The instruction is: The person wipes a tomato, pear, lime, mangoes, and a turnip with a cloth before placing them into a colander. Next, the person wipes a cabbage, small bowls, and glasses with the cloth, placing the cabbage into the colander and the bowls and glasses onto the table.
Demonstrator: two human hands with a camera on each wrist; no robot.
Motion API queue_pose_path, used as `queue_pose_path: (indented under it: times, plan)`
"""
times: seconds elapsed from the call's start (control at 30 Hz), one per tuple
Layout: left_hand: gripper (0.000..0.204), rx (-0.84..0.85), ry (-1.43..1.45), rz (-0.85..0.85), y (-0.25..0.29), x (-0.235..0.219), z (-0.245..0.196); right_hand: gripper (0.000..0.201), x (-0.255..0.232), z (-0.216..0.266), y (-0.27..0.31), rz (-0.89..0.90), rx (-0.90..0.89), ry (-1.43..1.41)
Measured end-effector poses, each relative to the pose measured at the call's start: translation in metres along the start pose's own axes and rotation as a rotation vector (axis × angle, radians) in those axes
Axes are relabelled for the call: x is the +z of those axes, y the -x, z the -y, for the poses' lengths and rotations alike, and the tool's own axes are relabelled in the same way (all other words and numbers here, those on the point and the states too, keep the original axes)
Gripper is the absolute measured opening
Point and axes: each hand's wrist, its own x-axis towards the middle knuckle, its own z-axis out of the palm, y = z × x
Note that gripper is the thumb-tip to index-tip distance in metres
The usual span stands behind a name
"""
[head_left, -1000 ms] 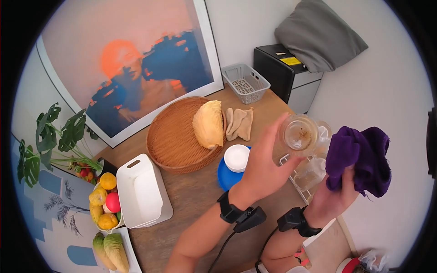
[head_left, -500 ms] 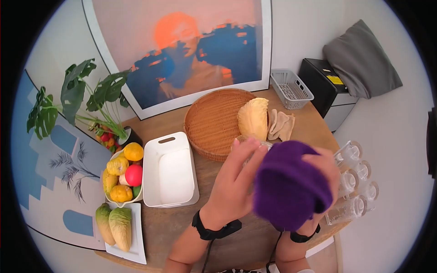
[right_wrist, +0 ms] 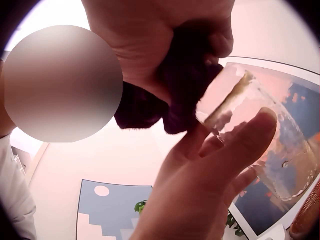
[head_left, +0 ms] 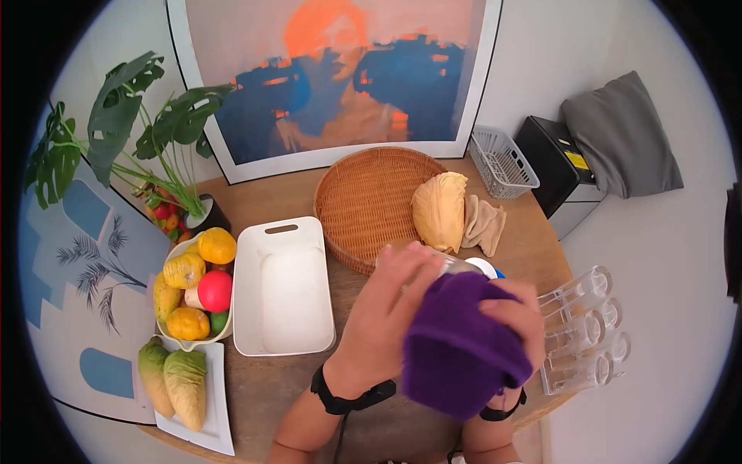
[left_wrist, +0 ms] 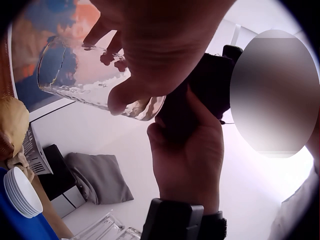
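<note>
My left hand (head_left: 375, 321) grips a clear drinking glass (left_wrist: 80, 77), thumb on one side and fingers on the other. The glass lies tilted on its side above the table. A brownish patch shows at the end nearest the cloth in the right wrist view. My right hand (head_left: 516, 321) holds a bunched purple cloth (head_left: 460, 348) against that end of the glass, its fingers curled over the fabric. The cloth covers this end in the head view. Both hands are close together over the table's front right part.
Several clear glasses (head_left: 591, 329) lie in a rack at the right edge. Behind the hands are a round wicker tray (head_left: 371, 193), a yellowish bundle (head_left: 439, 210) and a beige cloth (head_left: 485, 224). A white bin (head_left: 282, 294), a fruit bowl (head_left: 229, 329) and a white plate (head_left: 216, 394) stand left.
The glass and purple cloth, held apart one second ago, have come together in front of me. The head view has swung right, and the cloth has turned against the glass.
</note>
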Motion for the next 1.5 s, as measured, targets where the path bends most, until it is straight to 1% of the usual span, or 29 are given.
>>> queue_pose_path:
  times: [0.03, 0.07, 0.1, 0.13, 0.2, 0.23, 0.27, 0.33, 0.47, 0.5, 0.53, 0.57, 0.6, 0.63, 0.67, 0.7, 0.73, 0.8, 0.83, 0.9, 0.93, 1.0, 1.03, 1.1, 1.13, 1.27, 1.33, 1.37, 1.5]
  plan:
    - [0.060, 0.012, 0.015, 0.066, 0.000, -0.001, 0.000, 0.046, 0.003, -0.008, 0.003, -0.139, 0.007, 0.006]
    - [0.060, 0.010, 0.019, 0.053, 0.000, 0.000, -0.002, 0.046, 0.003, -0.013, 0.004, -0.279, 0.009, 0.011]
    - [0.061, 0.042, 0.049, 0.093, 0.000, 0.003, -0.005, 0.047, -0.009, -0.014, 0.008, -0.214, 0.099, 0.202]
    - [0.062, 0.074, 0.077, 0.134, -0.001, 0.005, -0.008, 0.050, -0.006, -0.032, 0.018, -0.409, 0.156, -0.030]
    - [0.065, 0.072, 0.142, 0.141, -0.003, 0.002, -0.010, 0.058, -0.020, -0.034, 0.034, -0.388, 0.233, 0.259]
    - [0.069, 0.040, 0.227, 0.183, -0.003, -0.001, -0.010, 0.067, -0.019, -0.025, 0.033, -0.470, 0.359, -0.074]
    - [0.073, 0.013, 0.310, 0.229, -0.005, -0.004, -0.009, 0.067, -0.018, -0.022, 0.028, -0.480, 0.353, -0.075]
    - [0.072, -0.016, 0.401, 0.251, -0.003, -0.010, -0.010, 0.069, -0.019, -0.018, 0.022, -0.494, 0.563, -0.422]
    - [0.078, -0.140, 0.673, 0.278, -0.001, -0.018, -0.008, 0.064, -0.018, -0.023, 0.025, -0.429, 0.614, -0.626]
    - [0.078, -0.141, 0.669, 0.281, 0.000, -0.018, -0.008, 0.065, -0.019, -0.028, 0.029, -0.420, 0.600, -0.658]
    - [0.082, -0.200, 0.776, 0.242, 0.003, -0.017, -0.007, 0.065, -0.019, -0.028, 0.027, -0.422, 0.600, -0.665]
    - [0.087, -0.259, 0.880, 0.202, 0.005, -0.017, -0.006, 0.066, -0.018, -0.026, 0.023, -0.402, 0.606, -0.588]
    - [0.087, -0.261, 0.872, 0.207, 0.008, -0.017, -0.003, 0.068, -0.018, -0.026, 0.021, -0.385, 0.612, -0.512]
    - [0.090, -0.361, 1.009, 0.140, 0.012, -0.017, 0.001, 0.068, -0.020, -0.029, 0.024, -0.392, 0.613, -0.521]
    - [0.093, -0.462, 1.143, 0.069, 0.016, -0.017, 0.004, 0.070, -0.025, -0.035, 0.027, -0.320, 0.563, -0.387]
    - [0.094, -0.469, 1.243, 0.000, 0.017, -0.015, 0.006, 0.072, -0.028, -0.039, 0.030, -0.248, 0.511, -0.253]
    - [0.094, -0.473, 1.236, 0.006, 0.013, -0.014, 0.002, 0.072, -0.031, -0.040, 0.032, -0.255, 0.514, -0.260]
    - [0.089, -0.542, 1.399, -0.137, 0.004, -0.015, -0.009, 0.064, -0.035, -0.038, 0.034, -0.237, 0.503, -0.241]
    - [0.089, -0.545, 1.391, -0.136, 0.004, -0.013, -0.007, 0.064, -0.035, -0.036, 0.032, -0.239, 0.506, -0.248]
    - [0.084, -0.585, 1.509, -0.161, 0.006, -0.010, 0.001, 0.049, -0.037, -0.029, 0.026, -0.242, 0.487, -0.488]
    - [0.084, -0.587, 1.504, -0.162, 0.006, -0.010, 0.004, 0.049, -0.038, -0.025, 0.021, -0.242, 0.488, -0.493]
    - [0.083, -0.643, 1.645, -0.067, 0.005, -0.012, 0.009, 0.036, -0.040, -0.019, 0.011, -0.120, 0.578, -0.536]
    - [0.083, -0.643, 1.646, -0.066, 0.006, -0.012, 0.010, 0.035, -0.034, -0.028, 0.014, -0.106, 0.544, -0.538]
    - [0.080, -0.644, 1.646, 0.093, 0.007, -0.011, 0.012, 0.035, -0.035, -0.027, 0.016, -0.094, 0.493, -0.555]
    - [0.080, -0.644, 1.651, 0.094, 0.007, -0.011, 0.010, 0.036, -0.035, -0.025, 0.012, -0.082, 0.443, -0.573]
    - [0.071, -0.726, 1.578, 0.215, 0.005, -0.008, 0.000, 0.045, -0.035, -0.038, 0.015, -0.074, 0.445, -0.628]
    - [0.069, -0.756, 1.571, 0.256, 0.004, -0.005, -0.002, 0.057, -0.030, -0.040, 0.018, -0.169, 0.332, -0.427]
    - [0.068, -0.793, 1.534, 0.297, 0.004, -0.004, -0.002, 0.065, -0.032, -0.043, 0.023, -0.192, 0.452, -0.345]
    - [0.064, -0.821, 1.468, 0.372, 0.004, -0.005, 0.003, 0.064, -0.028, -0.043, 0.015, -0.198, 0.417, -0.265]
